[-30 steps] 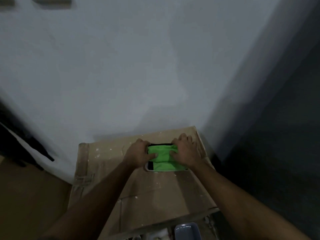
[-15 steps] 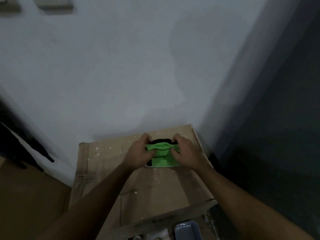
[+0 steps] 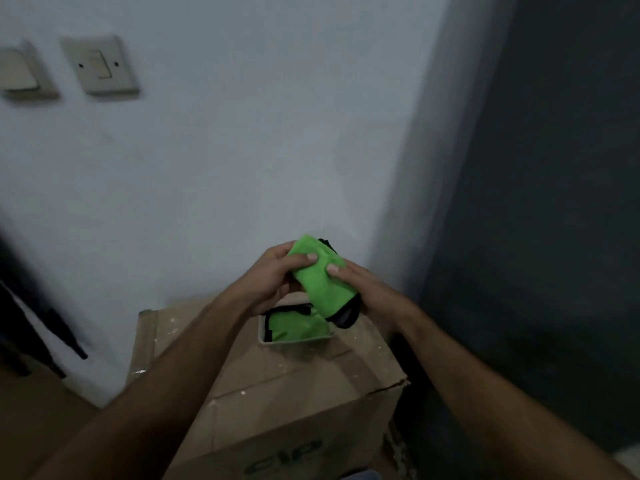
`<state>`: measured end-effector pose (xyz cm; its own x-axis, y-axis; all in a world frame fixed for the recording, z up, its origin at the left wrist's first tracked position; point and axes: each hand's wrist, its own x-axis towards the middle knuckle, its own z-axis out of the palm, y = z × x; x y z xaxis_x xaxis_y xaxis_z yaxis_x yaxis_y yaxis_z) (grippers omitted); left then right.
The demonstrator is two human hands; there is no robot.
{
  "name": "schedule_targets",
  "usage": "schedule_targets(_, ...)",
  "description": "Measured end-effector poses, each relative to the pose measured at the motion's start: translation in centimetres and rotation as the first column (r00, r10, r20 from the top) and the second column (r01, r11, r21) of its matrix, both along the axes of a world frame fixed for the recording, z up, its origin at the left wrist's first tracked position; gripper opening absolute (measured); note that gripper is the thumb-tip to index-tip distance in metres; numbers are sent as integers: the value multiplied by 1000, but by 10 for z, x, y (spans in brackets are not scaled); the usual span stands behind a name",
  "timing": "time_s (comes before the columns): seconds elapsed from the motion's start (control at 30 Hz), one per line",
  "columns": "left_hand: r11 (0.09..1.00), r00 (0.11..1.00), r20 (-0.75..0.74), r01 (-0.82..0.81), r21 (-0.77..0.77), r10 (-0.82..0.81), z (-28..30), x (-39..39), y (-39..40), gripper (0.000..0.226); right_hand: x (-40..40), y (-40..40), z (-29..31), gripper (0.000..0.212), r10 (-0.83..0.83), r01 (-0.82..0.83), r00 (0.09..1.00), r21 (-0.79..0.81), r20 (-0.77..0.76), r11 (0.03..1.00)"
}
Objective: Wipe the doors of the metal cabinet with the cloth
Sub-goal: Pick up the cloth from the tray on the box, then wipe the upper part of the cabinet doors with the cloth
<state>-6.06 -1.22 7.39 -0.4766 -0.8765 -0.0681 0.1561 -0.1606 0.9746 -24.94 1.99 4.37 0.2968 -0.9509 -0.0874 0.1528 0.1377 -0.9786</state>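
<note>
A folded green cloth (image 3: pixel 320 277) with a black edge is lifted above a cardboard box. My left hand (image 3: pixel 273 277) grips its upper left side, thumb on top. My right hand (image 3: pixel 363 285) grips its right side, thumb pressed on the green face. A second green cloth (image 3: pixel 298 327) with black trim lies below in a small white tray (image 3: pixel 294 341) on the box. A dark surface (image 3: pixel 554 202) fills the right of the view; it may be the metal cabinet, but I cannot tell.
The cardboard box (image 3: pixel 277 393) stands against a pale wall (image 3: pixel 225 150). Two wall switches (image 3: pixel 100 65) sit high on the left. Something dark leans at the far left (image 3: pixel 41 323). Brown floor shows at lower left.
Both hands have lifted the top green cloth off the tray and raised it. A second cloth is uncovered in the tray. The camera has tilted up, showing the switches.
</note>
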Motion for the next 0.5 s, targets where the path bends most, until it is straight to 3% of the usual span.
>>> schedule_targets(0.1, 988, 994, 112, 24, -152, -7, 31, -31, 25, 33, -25, 36, 27, 43, -17, 17, 998, -9, 62, 1000)
schedule_targets(0.2, 946, 983, 178, 23, -323, 37, 57, -69, 57, 19, -61, 74, 57, 37, -76, 62, 990, -118, -116, 991)
schedule_targets(0.27, 920, 987, 153, 12, -391, 52, 70, -99, 83, 21, -88, 100, 71, 22, -137, 99, 972, -194, -192, 976)
schedule_targets(0.33, 895, 992, 105, -20, -446, 74, 80, -130, 112, 24, -115, 127, 80, 14, -191, 143, 968, -264, -163, 954)
schedule_targets(0.43, 856, 994, 23, -84, -510, 111, 93, -180, 157, 24, -157, 175, 97, 31, -263, 218, 962, -365, -77, 905)
schedule_targets(0.5, 826, 990, -20, -125, -550, 136, 108, -214, 183, 25, -184, 208, 112, 29, -314, 282, 949, -390, -21, 877)
